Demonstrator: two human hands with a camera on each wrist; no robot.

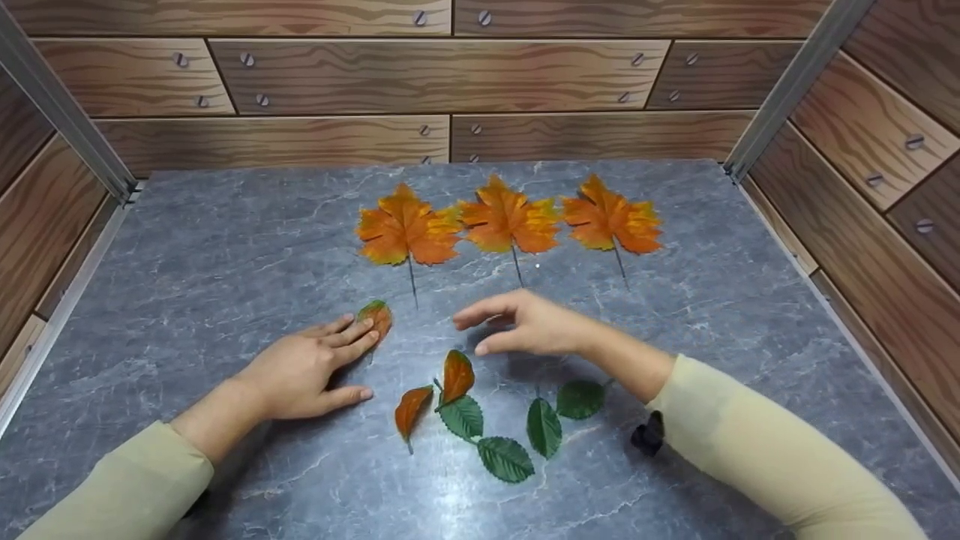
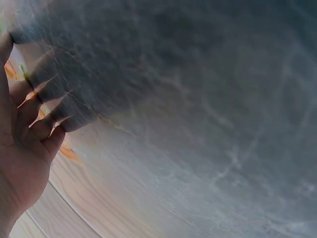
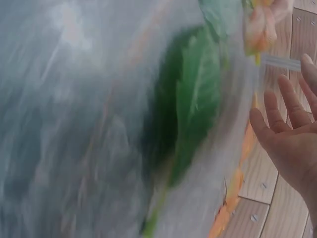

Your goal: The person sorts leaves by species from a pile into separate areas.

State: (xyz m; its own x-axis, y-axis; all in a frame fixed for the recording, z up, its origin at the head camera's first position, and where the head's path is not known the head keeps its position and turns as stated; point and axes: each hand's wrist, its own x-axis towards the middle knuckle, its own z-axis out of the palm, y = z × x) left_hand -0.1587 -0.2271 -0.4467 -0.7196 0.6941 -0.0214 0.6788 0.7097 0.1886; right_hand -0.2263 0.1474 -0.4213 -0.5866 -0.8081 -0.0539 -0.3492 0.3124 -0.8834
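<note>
My left hand (image 1: 311, 367) lies with fingers stretched out, its fingertips touching a small orange-green leaf (image 1: 381, 319) on the table. Over the middle of the table hangs my right hand (image 1: 532, 322), its fingers loosely bent and nothing between them. Just below it are two small orange leaves, one upright (image 1: 458, 375) and one tilted (image 1: 412, 411). Green leaves, among them a lower one (image 1: 506, 459) and a right one (image 1: 580, 399), lie nearer the front. In the right wrist view a green leaf (image 3: 198, 104) appears large and blurred, apart from the hand.
Three big orange maple leaves, left (image 1: 407, 226), middle (image 1: 508, 217) and right (image 1: 611, 216), lie in a row towards the back, stems pointing forward. The grey marbled table (image 1: 225, 247) is bordered by wood-patterned walls (image 1: 442, 75).
</note>
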